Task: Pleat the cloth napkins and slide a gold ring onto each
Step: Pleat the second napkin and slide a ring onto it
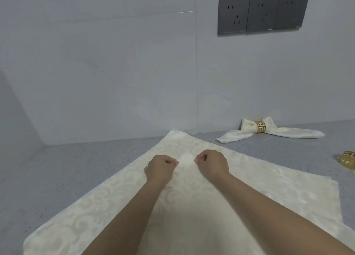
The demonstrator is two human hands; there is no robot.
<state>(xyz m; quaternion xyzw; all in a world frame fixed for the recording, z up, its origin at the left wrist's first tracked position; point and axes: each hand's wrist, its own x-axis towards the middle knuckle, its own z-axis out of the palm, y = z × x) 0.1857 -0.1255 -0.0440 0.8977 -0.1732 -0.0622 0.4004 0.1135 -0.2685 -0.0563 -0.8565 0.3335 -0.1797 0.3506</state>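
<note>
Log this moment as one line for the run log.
left hand pinching flat napkin | right hand pinching same fold | finished napkin ringed by wall | spare gold rings right edge

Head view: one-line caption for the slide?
Both hands, left and right, pinch a fold in the spread cream damask napkin; a finished ringed napkin lies by the wall.

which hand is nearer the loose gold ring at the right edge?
Right. The right hand pinches the flat napkin mid-cloth, on the side toward the loose gold ring; the left hand pinches beside it, one hand farther away.
</note>
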